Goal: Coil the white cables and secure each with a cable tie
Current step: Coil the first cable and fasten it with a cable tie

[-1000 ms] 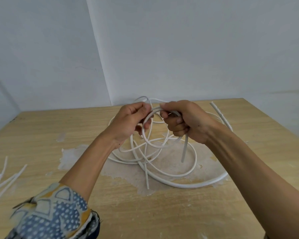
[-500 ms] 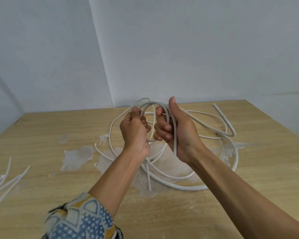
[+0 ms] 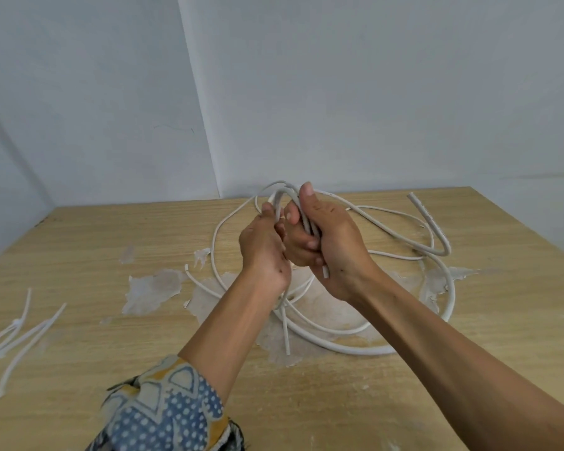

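A tangle of white cables (image 3: pixel 339 343) lies in loose loops on the wooden table (image 3: pixel 306 402), some thick, some thin. Above it my right hand (image 3: pixel 332 252) grips a bundle of looped cable strands, thumb up and fingers curled round them; a cut end sticks out below the palm. My left hand (image 3: pixel 262 252) is pressed against the right, its fingers curled on the same loops, though its fingertips are hidden. A thick cable end (image 3: pixel 430 222) sticks up at the right. White cable ties (image 3: pixel 17 340) lie at the table's left edge.
Pale patches of worn surface (image 3: pixel 150 288) mark the table under and left of the cables. The table sits in a corner of two grey-white walls (image 3: pixel 339 92). A patterned sleeve (image 3: pixel 166 415) covers my left upper arm.
Both hands have risen from the pile and turned upright, gathering the loops into a tighter bundle. The cable loops on the table shifted right with the pull.
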